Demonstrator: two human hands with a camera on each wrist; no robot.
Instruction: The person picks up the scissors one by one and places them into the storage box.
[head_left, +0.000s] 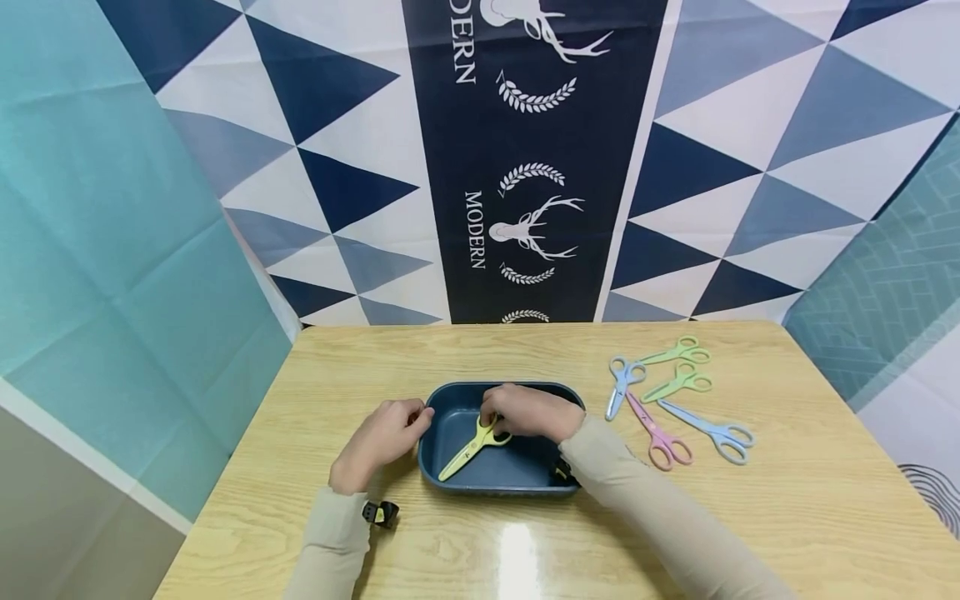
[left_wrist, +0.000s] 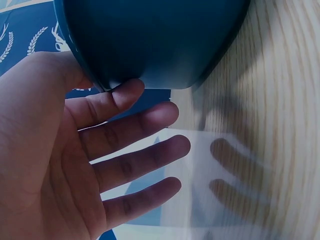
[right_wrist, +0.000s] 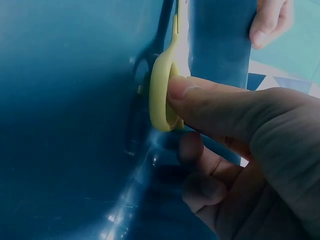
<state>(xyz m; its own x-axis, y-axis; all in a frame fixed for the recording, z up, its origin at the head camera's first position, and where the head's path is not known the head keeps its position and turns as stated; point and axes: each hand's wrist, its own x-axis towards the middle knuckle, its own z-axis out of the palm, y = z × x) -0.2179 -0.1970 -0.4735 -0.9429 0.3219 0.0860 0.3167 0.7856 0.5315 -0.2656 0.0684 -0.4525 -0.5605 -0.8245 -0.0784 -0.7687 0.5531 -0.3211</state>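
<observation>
A dark blue rectangular bin (head_left: 498, 487) stands on the table, with yellow scissors (head_left: 470, 451) inside it. My right hand (head_left: 531, 412) reaches into the bin and pinches the scissors by their handle loops; the blades point toward the bin's near left corner. In the right wrist view the thumb lies in one yellow loop (right_wrist: 159, 92). My left hand (head_left: 384, 437) pinches the bin's left rim. In the left wrist view its thumb goes over the rim and the index finger touches the outer wall (left_wrist: 150, 45), while the other fingers are spread below.
Right of the bin lie several more scissors: a small blue pair (head_left: 621, 385), two green pairs (head_left: 678, 354), a pink pair (head_left: 657, 433) and a larger blue pair (head_left: 716, 432). A patterned cloth (head_left: 360, 167) hangs behind the wooden table (head_left: 420, 550).
</observation>
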